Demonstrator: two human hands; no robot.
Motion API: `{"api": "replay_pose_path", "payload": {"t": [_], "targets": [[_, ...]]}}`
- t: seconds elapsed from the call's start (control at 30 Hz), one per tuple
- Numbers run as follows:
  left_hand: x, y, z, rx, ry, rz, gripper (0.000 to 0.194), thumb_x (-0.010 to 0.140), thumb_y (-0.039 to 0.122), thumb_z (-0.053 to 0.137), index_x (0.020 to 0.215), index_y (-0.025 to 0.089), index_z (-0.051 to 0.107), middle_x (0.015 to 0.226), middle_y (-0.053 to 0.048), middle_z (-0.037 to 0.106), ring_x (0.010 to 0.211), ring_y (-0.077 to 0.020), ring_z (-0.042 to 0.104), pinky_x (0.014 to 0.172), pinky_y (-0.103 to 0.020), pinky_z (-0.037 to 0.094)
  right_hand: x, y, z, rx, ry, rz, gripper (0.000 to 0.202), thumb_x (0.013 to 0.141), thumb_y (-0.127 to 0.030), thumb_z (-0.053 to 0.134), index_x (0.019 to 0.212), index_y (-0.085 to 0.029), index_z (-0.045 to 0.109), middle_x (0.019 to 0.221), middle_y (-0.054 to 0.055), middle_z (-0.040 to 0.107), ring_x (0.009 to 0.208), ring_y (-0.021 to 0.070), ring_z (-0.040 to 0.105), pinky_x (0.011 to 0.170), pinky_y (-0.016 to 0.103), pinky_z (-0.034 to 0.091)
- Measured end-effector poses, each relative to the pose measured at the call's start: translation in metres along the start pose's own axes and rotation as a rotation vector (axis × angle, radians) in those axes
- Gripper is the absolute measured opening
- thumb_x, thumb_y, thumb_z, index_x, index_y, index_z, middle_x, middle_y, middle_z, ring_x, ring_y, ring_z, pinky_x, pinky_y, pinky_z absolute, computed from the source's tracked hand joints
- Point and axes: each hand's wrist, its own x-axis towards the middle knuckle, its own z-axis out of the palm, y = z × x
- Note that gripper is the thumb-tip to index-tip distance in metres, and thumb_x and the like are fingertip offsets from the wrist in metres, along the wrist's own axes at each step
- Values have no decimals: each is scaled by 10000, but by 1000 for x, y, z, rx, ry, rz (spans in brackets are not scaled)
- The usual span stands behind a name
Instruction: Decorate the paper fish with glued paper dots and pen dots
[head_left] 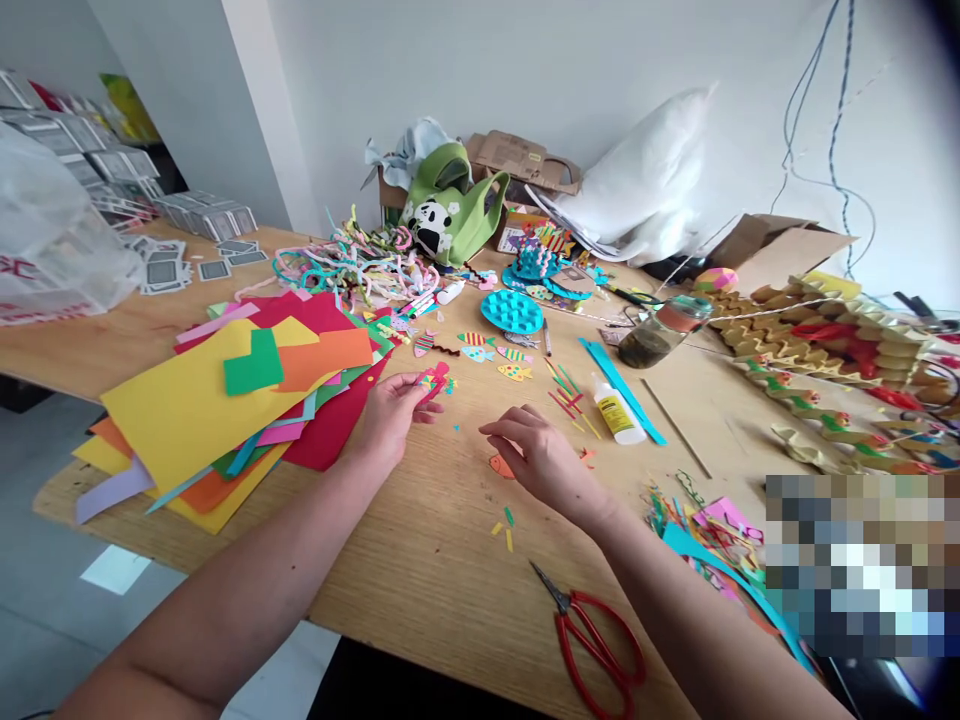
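Cutout (432, 383), pink, coloured bits on it: pinched in left hand (384, 418), seemingly part-finished. Right hand (546, 458): fingers drawn narrow; cannot tell whether anything sits between the tips. Decorated fish (514, 355): several, beyond and between both hands, apparently done. Orange fish (500, 467): partly behind right hand, no stripes visible, apparently undecorated. Loose scraps (509, 541): nearer than right hand. Glue (619, 414): beyond right hand, rightward.
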Motion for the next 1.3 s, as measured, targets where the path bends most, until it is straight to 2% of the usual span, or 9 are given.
{"api": "replay_pose_path", "payload": {"t": [0.17, 0.3, 0.53, 0.67, 0.8, 0.93, 1.13, 1.3], "targets": [[-2, -4, 1, -1, -42, -13, 290, 630, 288, 755, 846, 127, 649, 753, -52, 717, 527, -152, 673, 422, -205, 478, -6, 0, 6, -215, -171, -33, 394, 891, -37, 484, 1192, -205, 674, 938, 108, 649, 871, 225, 541, 761, 348, 458], [-2, -6, 1, 1, -58, 0, 346, 614, 309, 771, 868, 108, 649, 758, -56, 712, 536, -160, 679, 425, -205, 482, 1, -4, 19, -357, -221, -60, 455, 898, -38, 447, 1281, -215, 619, 991, 125, 630, 884, 243, 521, 750, 360, 426], [-1, -9, 0, 24, -70, 18, 326, 637, 325, 775, 853, 113, 652, 721, -50, 702, 534, -153, 675, 445, -204, 498, 13, -8, 31, -442, -260, -65, 319, 901, -83, 487, 1151, -183, 657, 951, 134, 619, 868, 249, 524, 713, 343, 416], [0, -10, -2, 43, -78, 18, 310, 647, 330, 762, 847, 117, 658, 747, -61, 714, 538, -161, 679, 433, -208, 495, 12, -2, 32, -337, -179, -50, 334, 882, -53, 477, 1092, -199, 691, 939, 117, 619, 869, 236, 531, 741, 340, 441], [0, -10, -1, 72, -80, 5, 285, 663, 318, 744, 846, 116, 665, 816, -91, 735, 545, -171, 689, 411, -203, 476, 11, 4, 30, -16, 34, 25, 407, 888, -35, 418, 1118, -220, 698, 887, 85, 612, 833, 201, 561, 741, 325, 478], [-2, -10, 1, 98, -97, -7, 269, 675, 295, 741, 862, 115, 670, 838, -110, 743, 552, -184, 698, 411, -206, 476, 12, 7, 25, 224, 168, 94, 337, 920, -118, 438, 1090, -222, 709, 843, 68, 615, 813, 184, 600, 728, 313, 493], [-2, -9, 0, 134, -104, -3, 248, 694, 304, 735, 837, 109, 683, 818, -115, 740, 542, -174, 685, 414, -209, 481, 11, 7, 11, 189, 151, 128, 236, 910, -160, 511, 1004, -183, 726, 851, 80, 657, 831, 200, 609, 762, 334, 491], [-1, -8, -2, 144, -113, -13, 286, 679, 323, 748, 865, 117, 681, 869, -111, 741, 549, -158, 677, 435, -213, 488, -4, 7, -16, 159, 62, 114, 201, 909, -191, 544, 1001, -181, 723, 882, 78, 696, 853, 198, 622, 776, 334, 491]]}}
